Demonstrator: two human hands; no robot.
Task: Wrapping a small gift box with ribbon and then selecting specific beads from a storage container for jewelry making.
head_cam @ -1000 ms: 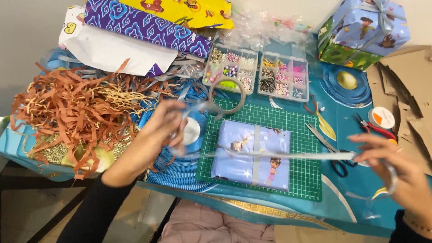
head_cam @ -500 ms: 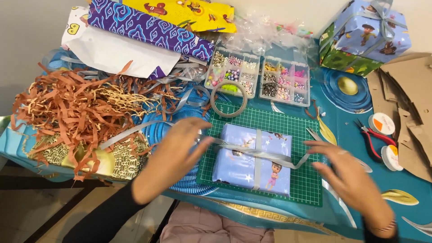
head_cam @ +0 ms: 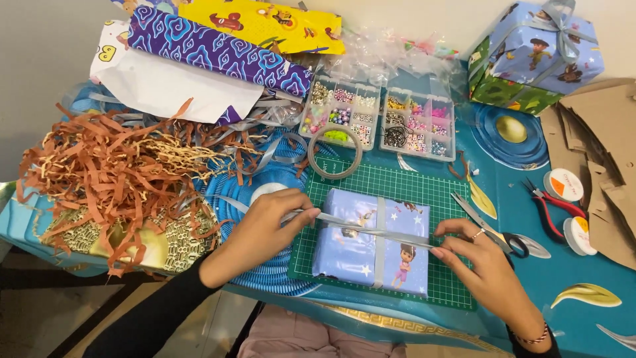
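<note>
The left hand (head_cam: 262, 229) and right hand (head_cam: 474, 255) each pinched an end of a silver ribbon (head_cam: 371, 231), drawn taut across a wrapped box (head_cam: 371, 240) on the green mat (head_cam: 404, 182) at the bench's near edge. The ribbon looked thin, light, limp and probably slippery, best gripped near the box's sides. The box, in pale blue cartoon paper, already bore a lengthwise silver band. Scissors (head_cam: 493, 232) lay just beside the right hand.
</note>
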